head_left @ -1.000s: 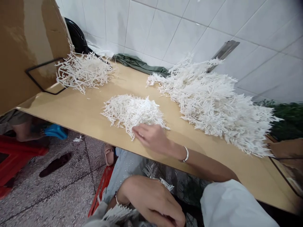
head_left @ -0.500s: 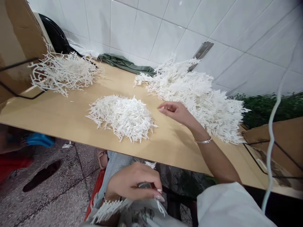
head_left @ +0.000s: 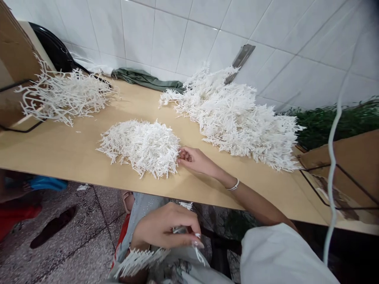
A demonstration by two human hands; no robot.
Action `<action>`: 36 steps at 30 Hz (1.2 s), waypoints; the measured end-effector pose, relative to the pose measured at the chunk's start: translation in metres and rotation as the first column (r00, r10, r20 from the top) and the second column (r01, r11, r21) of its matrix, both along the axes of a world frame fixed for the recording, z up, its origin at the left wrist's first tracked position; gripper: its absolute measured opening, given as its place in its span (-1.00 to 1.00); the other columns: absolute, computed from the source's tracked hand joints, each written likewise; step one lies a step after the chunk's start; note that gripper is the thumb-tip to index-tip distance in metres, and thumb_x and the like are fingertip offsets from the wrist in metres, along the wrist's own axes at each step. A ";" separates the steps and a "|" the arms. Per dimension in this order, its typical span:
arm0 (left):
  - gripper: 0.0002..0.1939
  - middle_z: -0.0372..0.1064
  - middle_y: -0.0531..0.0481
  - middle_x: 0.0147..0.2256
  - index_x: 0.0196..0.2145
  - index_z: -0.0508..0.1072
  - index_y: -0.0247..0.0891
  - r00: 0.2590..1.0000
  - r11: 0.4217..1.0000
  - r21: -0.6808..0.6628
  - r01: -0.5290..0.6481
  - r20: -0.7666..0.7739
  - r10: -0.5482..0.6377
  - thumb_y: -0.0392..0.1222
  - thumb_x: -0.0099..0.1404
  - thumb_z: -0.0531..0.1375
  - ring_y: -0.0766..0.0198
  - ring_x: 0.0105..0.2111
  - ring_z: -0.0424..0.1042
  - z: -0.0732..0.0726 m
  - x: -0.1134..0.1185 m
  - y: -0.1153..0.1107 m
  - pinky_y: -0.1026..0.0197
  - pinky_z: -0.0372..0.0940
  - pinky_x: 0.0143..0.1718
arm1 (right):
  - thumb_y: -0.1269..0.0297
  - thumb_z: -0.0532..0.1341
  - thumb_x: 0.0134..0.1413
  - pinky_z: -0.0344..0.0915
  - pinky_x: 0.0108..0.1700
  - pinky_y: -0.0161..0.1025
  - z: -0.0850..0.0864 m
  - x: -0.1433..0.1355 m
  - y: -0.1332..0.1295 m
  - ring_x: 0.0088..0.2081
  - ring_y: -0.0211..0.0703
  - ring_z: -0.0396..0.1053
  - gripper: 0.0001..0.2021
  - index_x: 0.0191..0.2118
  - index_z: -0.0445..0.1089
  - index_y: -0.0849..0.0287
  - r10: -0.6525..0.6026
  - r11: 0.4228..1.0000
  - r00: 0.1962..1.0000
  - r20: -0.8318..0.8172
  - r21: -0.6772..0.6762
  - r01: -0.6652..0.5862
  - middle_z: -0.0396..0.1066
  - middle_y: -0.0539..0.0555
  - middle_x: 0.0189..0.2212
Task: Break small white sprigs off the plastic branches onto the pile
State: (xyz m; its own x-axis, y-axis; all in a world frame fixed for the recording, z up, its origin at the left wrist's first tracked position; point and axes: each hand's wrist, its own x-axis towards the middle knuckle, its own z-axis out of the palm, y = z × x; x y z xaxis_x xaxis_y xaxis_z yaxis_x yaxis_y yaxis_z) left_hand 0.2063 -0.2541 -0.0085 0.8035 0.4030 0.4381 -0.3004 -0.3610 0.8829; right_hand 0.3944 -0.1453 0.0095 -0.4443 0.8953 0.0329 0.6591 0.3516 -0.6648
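Low at the front, my left hand (head_left: 167, 228) pinches a white branched plastic sprig (head_left: 199, 254) between thumb and forefinger. Below that wrist, a comb-like bunch of white sprigs (head_left: 140, 260) sticks out; what holds it is hidden. On the board, my right hand (head_left: 191, 159) has its fingers closed at the right edge of the middle pile of short white sprigs (head_left: 142, 146), thumb and forefinger together on a sprig there. A larger heap of bushy white sprigs (head_left: 237, 118) lies behind my right hand, against the wall side.
Looser, longer white stems (head_left: 68, 94) lie at the left end of the tan board (head_left: 77, 154). A green cloth (head_left: 145, 79) runs along the tiled wall. Green plastic foliage (head_left: 340, 120), a cardboard box (head_left: 349, 161) and a hanging white cable (head_left: 332, 157) are on the right.
My right hand has moved left from beside the large heap to the middle pile's right edge. My left hand stays almost still with its sprig. The view has shifted slightly.
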 end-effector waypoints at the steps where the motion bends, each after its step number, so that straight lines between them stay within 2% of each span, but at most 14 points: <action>1: -0.87 0.43 -0.12 -0.47 -0.43 0.39 -0.32 0.999 0.995 -0.084 -0.051 -0.003 0.051 -0.25 0.28 0.17 0.30 -0.47 0.38 0.001 0.001 -0.002 0.29 0.24 -0.39 | 0.19 0.20 0.09 0.21 -0.38 -0.31 0.003 0.000 -0.001 -0.43 -0.25 0.29 -0.78 -0.22 0.33 0.24 -0.001 1.000 1.000 0.002 0.005 0.001 0.35 0.00 -0.45; 3: -0.84 0.43 -0.07 -0.49 -0.44 0.41 -0.32 0.978 0.923 -0.334 -0.193 0.013 0.210 -0.21 0.28 0.17 0.33 -0.50 0.39 0.001 0.004 -0.006 0.32 0.25 -0.41 | 0.15 0.21 0.10 0.22 -0.38 -0.29 0.012 0.003 -0.006 -0.44 -0.24 0.31 -0.73 -0.16 0.35 0.24 -0.057 0.996 0.998 0.014 0.064 0.056 0.40 0.04 -0.41; 6: -0.80 0.43 0.01 -0.54 -0.46 0.45 -0.32 0.843 0.631 -0.681 -0.371 0.039 0.537 -0.17 0.26 0.21 0.39 -0.57 0.40 -0.001 0.011 -0.010 0.38 0.26 -0.50 | 0.12 0.15 0.17 0.26 -0.35 -0.26 0.030 0.010 -0.023 -0.41 -0.22 0.35 -0.69 -0.09 0.36 0.23 -0.095 0.984 0.994 -0.060 0.144 0.103 0.45 0.10 -0.34; 8: -0.79 0.43 0.04 -0.58 -0.49 0.47 -0.33 0.714 0.456 -0.791 -0.408 0.036 0.700 -0.14 0.20 0.27 0.42 -0.62 0.39 -0.003 0.015 -0.010 0.42 0.26 -0.56 | 0.12 0.11 0.22 0.32 -0.25 -0.24 0.039 0.011 -0.039 -0.30 -0.19 0.41 -0.72 -0.15 0.40 0.22 0.086 0.994 0.979 -0.186 0.089 -0.071 0.48 0.12 -0.28; 10: -0.77 0.42 0.07 -0.60 -0.52 0.47 -0.33 0.620 0.345 -0.863 -0.369 0.048 0.783 -0.12 0.16 0.31 0.43 -0.64 0.39 -0.002 0.018 -0.008 0.44 0.28 -0.57 | 0.13 0.14 0.21 0.34 -0.09 -0.19 0.041 0.008 -0.055 -0.15 -0.15 0.42 -0.73 -0.14 0.41 0.22 0.290 0.956 0.915 -0.281 0.045 -0.289 0.48 0.14 -0.20; 13: -0.78 0.37 0.13 -0.62 -0.53 0.43 -0.32 0.528 0.275 -0.950 -0.148 0.159 0.834 -0.16 0.07 0.37 0.48 -0.66 0.35 0.005 0.019 -0.006 0.48 0.29 -0.58 | 0.16 0.27 0.09 0.28 0.06 -0.13 0.033 -0.002 -0.077 0.00 -0.10 0.36 -0.62 -0.01 0.36 0.22 0.433 0.895 0.849 -0.304 0.034 -0.444 0.43 0.19 -0.07; 18: -0.89 0.35 0.13 -0.57 -0.46 0.40 -0.33 0.373 0.207 -0.956 0.209 0.273 0.887 -0.34 0.24 0.19 0.55 -0.63 0.37 0.022 0.019 -0.007 0.55 0.31 -0.54 | 0.14 0.29 0.05 0.34 -0.02 -0.20 0.005 -0.016 -0.096 -0.09 -0.12 0.41 -0.58 0.00 0.34 0.22 0.302 0.915 0.835 -0.460 -0.107 -0.389 0.45 0.15 -0.11; 20: -0.77 0.39 0.08 -0.54 -0.44 0.41 -0.32 0.340 0.129 -0.972 0.197 0.191 0.921 -0.33 0.34 0.03 0.51 -0.58 0.42 0.025 0.020 -0.009 0.50 0.35 -0.49 | 0.11 0.23 0.11 0.38 -0.15 -0.25 -0.004 -0.019 -0.102 -0.26 -0.18 0.43 -0.70 -0.14 0.39 0.22 0.218 0.898 0.799 -0.560 -0.205 -0.389 0.48 0.09 -0.28; 23: -0.71 0.47 0.02 -0.47 -0.43 0.43 -0.31 0.309 0.029 -0.999 0.044 0.041 0.950 -0.32 0.37 -0.01 0.42 -0.44 0.51 0.024 0.024 -0.012 0.41 0.40 -0.33 | 0.04 0.17 0.15 0.34 -0.35 -0.33 -0.012 -0.021 -0.113 -0.47 -0.29 0.37 -0.69 -0.35 0.39 0.24 0.054 0.880 0.729 -0.682 -0.313 -0.358 0.42 0.01 -0.52; 25: -0.79 0.49 0.03 -0.42 -0.43 0.45 -0.30 0.311 0.059 -0.996 -0.063 0.036 0.950 -0.28 0.33 0.08 0.35 -0.29 0.53 0.023 0.026 -0.013 0.35 0.38 -0.18 | -0.01 0.15 0.15 0.29 -0.42 -0.37 -0.013 -0.022 -0.120 -0.54 -0.34 0.33 -0.63 -0.43 0.36 0.24 -0.040 0.890 0.679 -0.733 -0.335 -0.309 0.36 -0.02 -0.60; 27: -0.78 0.49 0.01 -0.37 -0.42 0.46 -0.28 0.380 0.145 -0.975 -0.167 0.072 0.922 -0.10 0.29 0.15 0.28 -0.22 0.51 0.022 0.027 -0.015 0.28 0.36 -0.11 | -0.04 0.13 0.16 0.24 -0.45 -0.38 -0.011 -0.024 -0.124 -0.58 -0.36 0.30 -0.59 -0.49 0.33 0.23 -0.084 0.903 0.646 -0.759 -0.332 -0.273 0.33 -0.03 -0.64; 31: -0.31 0.43 -0.06 -0.36 -0.30 0.47 -0.29 0.608 0.390 -0.874 -0.291 0.145 0.780 0.46 0.08 0.04 0.12 -0.29 0.48 0.020 0.023 -0.020 0.14 0.39 -0.25 | -0.07 0.11 0.17 0.19 -0.50 -0.38 0.002 -0.026 -0.124 -0.61 -0.37 0.26 -0.57 -0.49 0.31 0.23 -0.074 0.922 0.618 -0.783 -0.289 -0.256 0.30 -0.04 -0.64; 34: -0.12 0.41 -0.08 -0.40 -0.18 0.43 -0.26 0.714 0.579 -0.740 -0.341 0.196 0.672 0.58 -0.18 0.11 0.01 -0.31 0.46 0.012 0.013 -0.023 0.08 0.36 -0.32 | -0.05 0.12 0.16 0.15 -0.53 -0.38 0.013 -0.023 -0.117 -0.63 -0.38 0.24 -0.58 -0.50 0.30 0.23 0.005 0.927 0.660 -0.751 -0.244 -0.285 0.26 -0.06 -0.64; 36: -0.01 0.43 -0.13 -0.37 -0.12 0.42 -0.25 0.750 0.649 -0.651 -0.394 0.181 0.636 0.58 -0.34 0.17 -0.02 -0.31 0.45 0.005 0.004 -0.024 0.07 0.34 -0.32 | -0.02 0.16 0.14 0.12 -0.55 -0.39 0.020 -0.018 -0.111 -0.63 -0.38 0.22 -0.60 -0.52 0.28 0.22 0.057 0.932 0.708 -0.704 -0.218 -0.291 0.23 -0.07 -0.65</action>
